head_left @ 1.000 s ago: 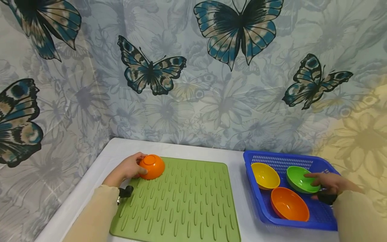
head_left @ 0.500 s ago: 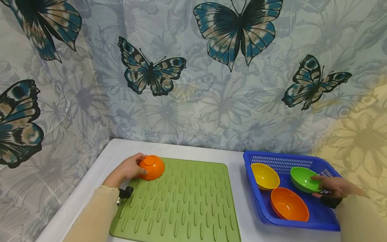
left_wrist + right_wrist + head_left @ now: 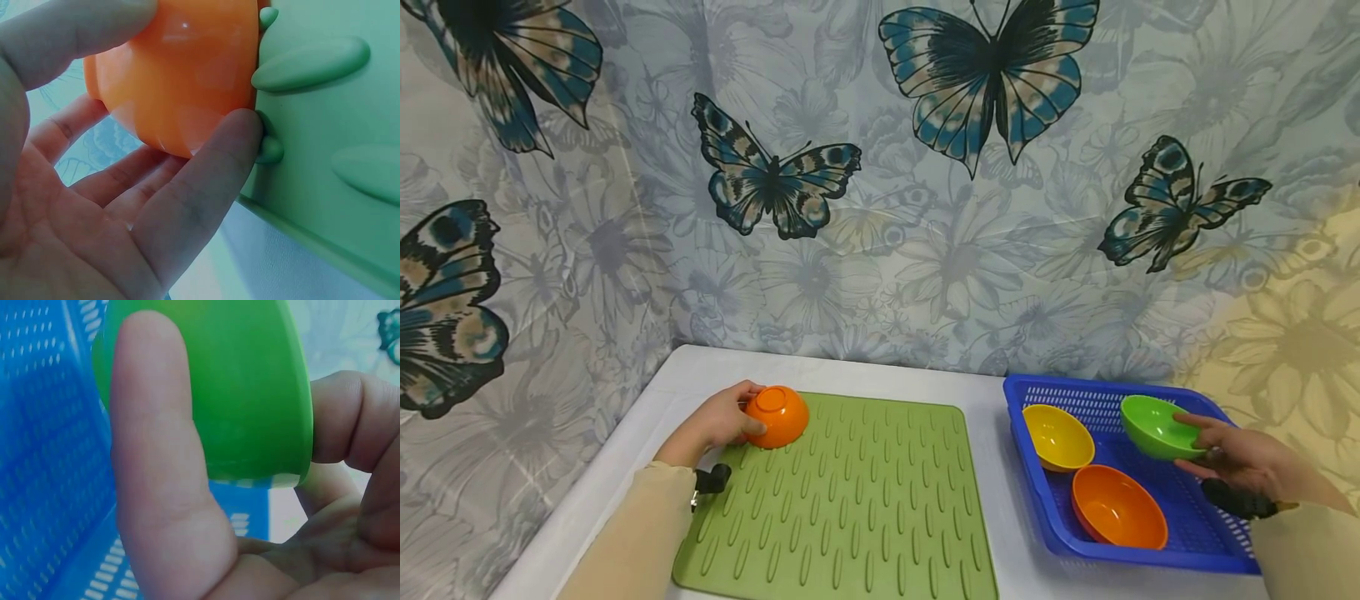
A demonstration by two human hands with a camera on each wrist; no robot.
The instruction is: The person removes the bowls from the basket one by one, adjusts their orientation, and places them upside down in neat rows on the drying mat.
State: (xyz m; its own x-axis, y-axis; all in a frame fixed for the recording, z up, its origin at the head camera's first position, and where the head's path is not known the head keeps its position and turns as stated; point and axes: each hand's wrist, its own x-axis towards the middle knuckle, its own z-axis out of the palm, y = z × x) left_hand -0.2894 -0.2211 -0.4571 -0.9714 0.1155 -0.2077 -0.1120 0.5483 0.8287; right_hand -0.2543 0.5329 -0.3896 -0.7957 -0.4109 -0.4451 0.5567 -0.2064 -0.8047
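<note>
An orange bowl [image 3: 778,417] lies upside down on the far left corner of the green ribbed mat [image 3: 865,492]. My left hand [image 3: 722,417] grips its side, the thumb and fingers spread round the orange wall in the left wrist view. At the right, my right hand [image 3: 1240,454] holds a green bowl [image 3: 1157,429] by its right edge. In the right wrist view the thumb lies along the outside of the green bowl [image 3: 250,394] and other fingers reach over its rim. This bowl is raised, mouth up and a little tilted, over the blue basket [image 3: 1037,500].
A yellow bowl [image 3: 1058,439] and a second orange bowl [image 3: 1118,507] sit mouth up in the basket's left half. White cloth [image 3: 1000,467] covers the table between mat and basket. A butterfly-print curtain [image 3: 940,275] hangs behind the table.
My right hand has taken hold of the green bowl and lifted it up off the basket's floor, slightly rightward. The left hand and its orange bowl stay in place.
</note>
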